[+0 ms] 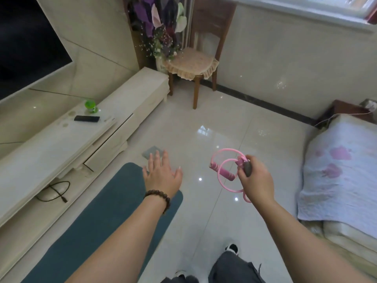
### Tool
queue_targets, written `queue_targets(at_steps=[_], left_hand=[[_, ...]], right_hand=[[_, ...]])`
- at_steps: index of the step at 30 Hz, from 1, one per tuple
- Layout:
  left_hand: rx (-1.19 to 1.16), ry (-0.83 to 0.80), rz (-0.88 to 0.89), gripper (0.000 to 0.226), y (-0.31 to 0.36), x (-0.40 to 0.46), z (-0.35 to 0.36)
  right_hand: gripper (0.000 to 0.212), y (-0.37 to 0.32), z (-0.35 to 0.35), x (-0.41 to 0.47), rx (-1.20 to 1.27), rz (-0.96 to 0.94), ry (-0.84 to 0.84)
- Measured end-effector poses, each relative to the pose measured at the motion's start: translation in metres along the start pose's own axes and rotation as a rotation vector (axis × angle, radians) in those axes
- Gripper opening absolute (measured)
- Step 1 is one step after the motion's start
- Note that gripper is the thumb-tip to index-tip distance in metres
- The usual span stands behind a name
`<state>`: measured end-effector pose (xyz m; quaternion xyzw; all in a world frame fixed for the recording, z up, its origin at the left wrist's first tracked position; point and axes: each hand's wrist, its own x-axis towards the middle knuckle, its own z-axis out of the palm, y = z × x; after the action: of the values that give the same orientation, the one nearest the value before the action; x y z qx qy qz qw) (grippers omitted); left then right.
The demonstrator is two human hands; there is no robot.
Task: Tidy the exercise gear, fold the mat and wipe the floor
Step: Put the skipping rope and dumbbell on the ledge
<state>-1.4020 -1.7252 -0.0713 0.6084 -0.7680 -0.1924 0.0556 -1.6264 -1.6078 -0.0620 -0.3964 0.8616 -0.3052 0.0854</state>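
Note:
My right hand (256,179) is shut on a pink skipping rope (225,173), coiled into loops, with one pink handle hanging free and a dark grey handle end in my grip. My left hand (162,175) is open, fingers spread, held over the far end of a teal exercise mat (98,221) that lies flat on the glossy tiled floor (204,123). A small grey cloth (153,152) lies on the floor just beyond my left fingertips.
A long cream TV cabinet (67,144) runs along the left, with a green cup (90,106) and a black phone (86,118) on it. A wooden chair (193,64) stands ahead by a flower vase. A bed with a quilt (338,172) is at the right.

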Motion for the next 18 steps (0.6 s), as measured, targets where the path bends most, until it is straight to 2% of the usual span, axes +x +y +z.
queue_targets(at_steps=[5,13,18], left_hand=[[-0.015,0.041,-0.095,0.073,0.036,0.082,0.015],[-0.055,0.155,-0.413,0.071,0.109,0.216,0.038],[-0.075,0.213,-0.595,0.069,0.135,0.264,0.039]], right_hand=[[0.023,0.007,0.031,0.114,-0.016,-0.11,-0.072],[0.021,0.003,0.066,0.331,-0.026,-0.35,-0.308],[0.02,-0.013,0.092,0.428,-0.001,-0.429,-0.465]])
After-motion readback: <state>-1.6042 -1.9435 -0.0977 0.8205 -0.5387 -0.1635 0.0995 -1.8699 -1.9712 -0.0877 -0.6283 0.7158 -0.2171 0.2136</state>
